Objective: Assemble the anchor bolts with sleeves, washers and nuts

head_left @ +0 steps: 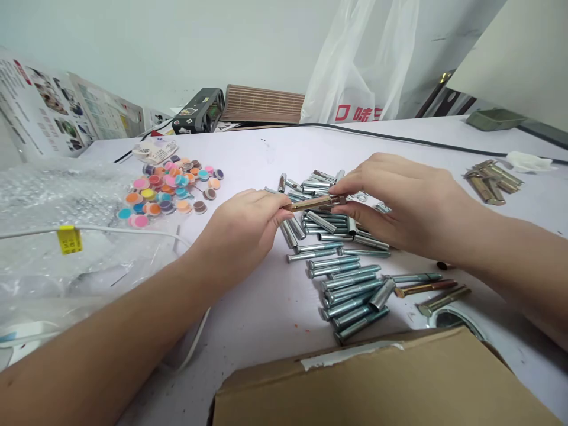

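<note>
White table (pixel 248 337): left hand (pixel 248 236) and right hand (pixel 394 207) are pinching opposite ends of a brass-coloured bolt (pixel 310 204) above silvery bolts (pixel 350 290).

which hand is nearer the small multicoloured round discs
Left. The left hand is right of the discs; the right hand is farther right, at the other end of the golden metal bolt both hold.

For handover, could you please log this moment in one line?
Left hand: golden bolt, one end | right hand: other end | silver bolts: on table
</note>
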`<state>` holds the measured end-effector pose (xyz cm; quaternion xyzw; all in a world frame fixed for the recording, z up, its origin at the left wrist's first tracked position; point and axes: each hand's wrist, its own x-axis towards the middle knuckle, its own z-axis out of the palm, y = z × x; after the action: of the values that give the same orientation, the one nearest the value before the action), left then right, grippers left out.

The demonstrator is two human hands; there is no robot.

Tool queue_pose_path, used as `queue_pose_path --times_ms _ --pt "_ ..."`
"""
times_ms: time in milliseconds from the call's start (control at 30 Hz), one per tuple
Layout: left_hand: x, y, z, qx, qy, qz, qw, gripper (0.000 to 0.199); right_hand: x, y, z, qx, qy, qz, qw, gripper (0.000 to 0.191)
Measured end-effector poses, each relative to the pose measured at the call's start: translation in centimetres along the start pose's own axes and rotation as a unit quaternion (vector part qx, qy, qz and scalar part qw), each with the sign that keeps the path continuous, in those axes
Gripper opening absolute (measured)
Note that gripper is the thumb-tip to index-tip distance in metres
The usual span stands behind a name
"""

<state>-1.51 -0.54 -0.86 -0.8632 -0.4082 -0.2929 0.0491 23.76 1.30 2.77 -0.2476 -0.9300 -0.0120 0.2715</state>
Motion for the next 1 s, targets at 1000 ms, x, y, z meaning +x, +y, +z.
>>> queue_pose_path --times_ms 1000 --pt "0.0 0.6 0.0 -0.086 0.059 -0.001 0.995 0.029 0.4 0.9 -5.6 0.099 -0.055 0.157 0.981 0.082"
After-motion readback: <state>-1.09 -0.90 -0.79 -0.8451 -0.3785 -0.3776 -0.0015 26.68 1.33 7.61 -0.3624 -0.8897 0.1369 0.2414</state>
